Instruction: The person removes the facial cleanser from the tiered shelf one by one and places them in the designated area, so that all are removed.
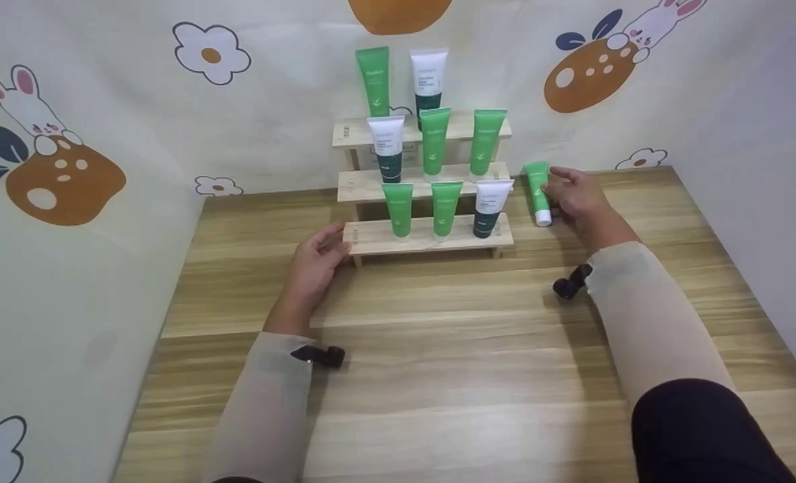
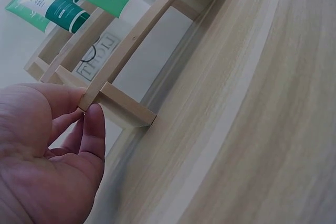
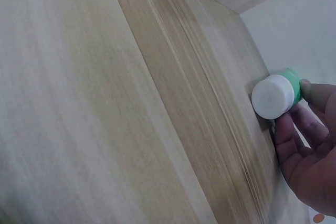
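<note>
The wooden table runs past the bottom edge of the head view. At upper centre, front tubes partly mask the rear tier of the stand. My left forearm is cut off at lower left. My left hand, left of centre, reaches upward, fingertips pinching the lowest shelf's left end. My right hand, angled inward, pinches the green tube, right of the stand. In the right wrist view, its white cap hides most of it.

beige sleeves, black wrist cameras
</note>
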`<state>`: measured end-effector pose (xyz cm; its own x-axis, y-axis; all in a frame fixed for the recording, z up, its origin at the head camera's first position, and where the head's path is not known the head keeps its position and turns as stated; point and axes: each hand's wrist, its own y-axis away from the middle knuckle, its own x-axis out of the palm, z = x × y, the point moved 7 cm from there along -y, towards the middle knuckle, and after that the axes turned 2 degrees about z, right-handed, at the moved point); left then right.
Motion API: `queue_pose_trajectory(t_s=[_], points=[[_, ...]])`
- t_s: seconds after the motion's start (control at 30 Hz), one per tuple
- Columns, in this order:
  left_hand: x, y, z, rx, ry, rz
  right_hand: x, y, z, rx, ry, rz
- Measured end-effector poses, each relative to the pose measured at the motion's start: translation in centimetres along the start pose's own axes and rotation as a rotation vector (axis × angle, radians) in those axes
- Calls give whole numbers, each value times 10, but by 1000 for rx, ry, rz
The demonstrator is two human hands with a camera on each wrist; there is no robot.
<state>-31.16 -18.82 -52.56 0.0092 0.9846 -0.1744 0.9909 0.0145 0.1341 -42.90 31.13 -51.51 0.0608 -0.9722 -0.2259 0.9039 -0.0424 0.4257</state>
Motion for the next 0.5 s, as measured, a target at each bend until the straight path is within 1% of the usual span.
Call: queue_pose_trajectory(t_s=[0.13,0.23,0.3,0.5], points=[[-1,0,0,-8,-13,-9,-1,-2,-1,31,48,-30],[-1,0,2,-21,-7,-7,-1,-3,-1,28,86,-51],[0,0,2,-30,1,-3,0,-2,0,12,103,-59],[-1,0,3,-36,-13,-6,0,3,3,-4,89,-58]])
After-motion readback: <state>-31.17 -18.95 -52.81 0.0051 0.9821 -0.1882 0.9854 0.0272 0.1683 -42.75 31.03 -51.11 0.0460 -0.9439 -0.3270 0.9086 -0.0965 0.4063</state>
